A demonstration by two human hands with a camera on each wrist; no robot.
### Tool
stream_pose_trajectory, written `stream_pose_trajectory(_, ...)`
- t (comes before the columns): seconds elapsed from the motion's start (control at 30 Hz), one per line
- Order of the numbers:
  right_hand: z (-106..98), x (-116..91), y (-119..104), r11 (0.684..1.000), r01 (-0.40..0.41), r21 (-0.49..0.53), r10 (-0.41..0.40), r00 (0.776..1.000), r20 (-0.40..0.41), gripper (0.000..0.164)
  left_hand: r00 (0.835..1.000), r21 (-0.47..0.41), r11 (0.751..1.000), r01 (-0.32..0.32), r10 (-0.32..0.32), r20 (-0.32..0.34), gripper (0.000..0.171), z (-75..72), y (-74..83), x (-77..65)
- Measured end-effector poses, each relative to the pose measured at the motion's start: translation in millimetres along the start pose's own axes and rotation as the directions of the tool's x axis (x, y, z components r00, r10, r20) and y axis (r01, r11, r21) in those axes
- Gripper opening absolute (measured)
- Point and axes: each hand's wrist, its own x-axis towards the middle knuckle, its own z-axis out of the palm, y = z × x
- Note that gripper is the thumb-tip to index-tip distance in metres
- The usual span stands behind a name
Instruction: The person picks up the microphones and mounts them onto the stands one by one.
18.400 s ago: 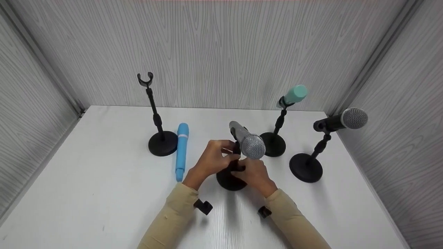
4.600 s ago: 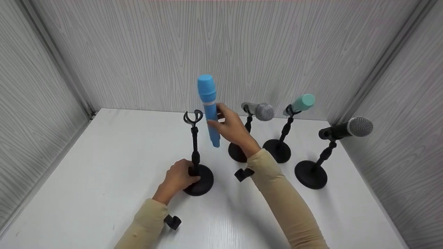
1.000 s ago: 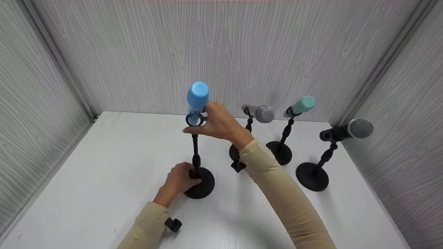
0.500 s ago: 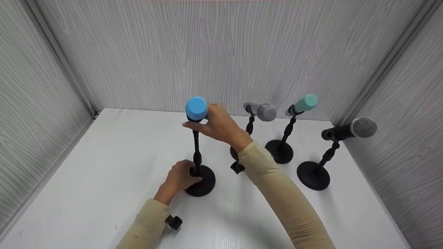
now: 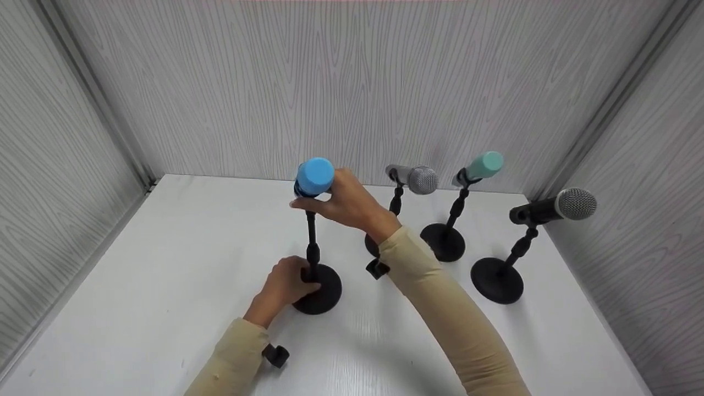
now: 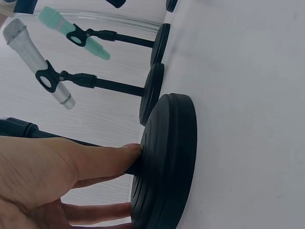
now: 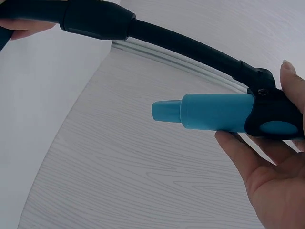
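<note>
My left hand point(image 5: 282, 283) holds the black desk microphone stand point(image 5: 313, 253) low down, its thumb against the pole's foot. In the left wrist view the round base point(image 6: 167, 157) stands on the table under these fingers. Up at the top, my right hand point(image 5: 352, 201) grips a light blue microphone point(image 5: 315, 176), whose head points toward me. The right wrist view shows the microphone body point(image 7: 217, 112) inside the black clip point(image 7: 269, 112), with the thumb at the clip and fingers beneath the body.
To the right, on black stands, are a silver microphone point(image 5: 421, 179), a mint-green microphone point(image 5: 485, 164) and a black microphone with a silver grille point(image 5: 572, 204). My right forearm partly covers the silver one's stand. Grey wood-grain walls point(image 5: 352, 82) enclose the white table point(image 5: 192, 247).
The blue microphone, first lying on the table, was lifted and now sits in the clip. Over the last second its head tipped down toward me. The left hand stays at the base.
</note>
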Motion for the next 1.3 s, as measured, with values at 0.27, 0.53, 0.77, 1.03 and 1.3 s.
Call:
stream_pose_trajectory(0.27, -3.0, -12.7, 1.4, 0.999, -0.026, 0.035, 0.027, 0.999, -0.031, 0.048, 1.0, -0.01, 1.0, -0.004, 0.004, 0.002, 0.032, 2.1, 1.7, 1.6)
stream_pose_trajectory(0.53, -0.4, -56.5, -2.9, 0.963, -0.268, 0.033, 0.27, 0.961, -0.06, 0.058, 1.0, 0.002, 1.0, 0.005, -0.005, 0.017, 0.032, 2.6, 6.1, 3.4)
stream_pose_trajectory(0.77, 27.3, -76.1, 11.8, 0.957, -0.284, 0.054, 0.285, 0.959, -0.011, 0.041, 1.0, 0.011, 1.0, -0.023, 0.023, -0.002, 0.027, 0.0, 4.8, 0.8)
stream_pose_trajectory(1.03, 57.3, -83.7, 23.7, 0.942, -0.315, 0.116, 0.319, 0.948, -0.017, 0.042, 0.999, 0.033, 0.999, -0.04, 0.04, 0.004, 0.026, 0.2, 4.2, 0.6)
stream_pose_trajectory(1.3, 76.2, -82.1, 32.5, 0.942, -0.316, 0.117, 0.325, 0.943, -0.067, 0.03, 0.998, 0.042, 0.997, -0.057, 0.058, -0.006, 0.033, -0.6, 0.2, 0.3)
